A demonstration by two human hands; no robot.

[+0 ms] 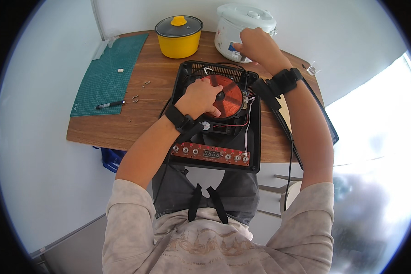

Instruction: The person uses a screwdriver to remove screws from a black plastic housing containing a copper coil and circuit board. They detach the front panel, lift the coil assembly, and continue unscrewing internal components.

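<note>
An induction cooker base (pixel 257 144) lies uncovered before me, its black plastic shell holding a round copper coil (pixel 232 101). My left hand (pixel 200 97) rests spread on the coil's left part, with fingers near its dark centre. Above the coil's far right edge, my right hand (pixel 260 48) grips a screwdriver (pixel 242 58) by its handle. The shaft points down toward the coil's rim; its tip is hard to make out. A red-brown control board (pixel 210 154) with a digit display sits along the shell's near side. White and red wires (pixel 248 126) run at the right.
Several loose screws (pixel 135 99) lie left of the cooker. A green cutting mat (pixel 106 78) bears a pen (pixel 110 104). Behind stand a yellow pot (pixel 178 44) with a glass lid and a white rice cooker (pixel 226 34). A black-framed panel (pixel 323 113) leans over the table's right edge.
</note>
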